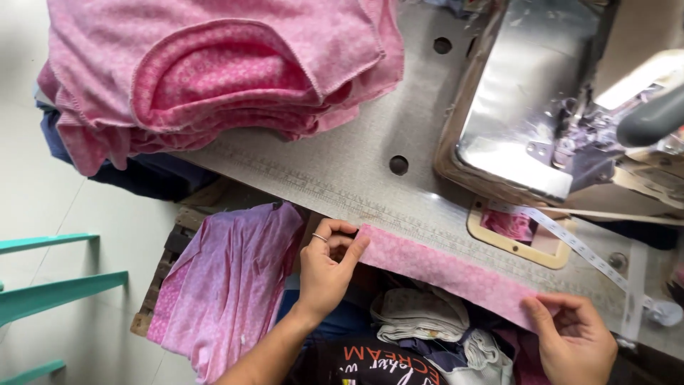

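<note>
While the pink strip (445, 272) lay stretched along the desk (342, 171) edge, the left hand (326, 269) pinched its near end and the right hand (573, 339) pinched its far end.

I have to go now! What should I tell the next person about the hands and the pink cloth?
Left hand: pinching one end of the pink fabric strip.
Right hand: pinching the other end.
The strip is stretched flat along the near edge of the grey table.
Folded pink pile sits at the far left, the sewing machine at the right.
Done: strip held straight. Left: it is not yet under the needle.
</note>
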